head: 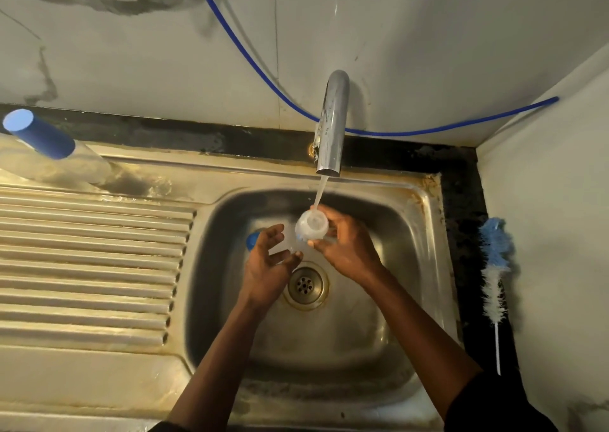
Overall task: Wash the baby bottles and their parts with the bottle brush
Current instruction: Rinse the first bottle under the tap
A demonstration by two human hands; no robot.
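Stained grey walls (131, 52) back a steel sink (263, 174).

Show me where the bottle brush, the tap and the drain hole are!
bottle brush (496, 250), head view, on its blue bristles
tap (331, 135), head view, on the shiny spout
drain (305, 285), head view, middle of the metal strainer
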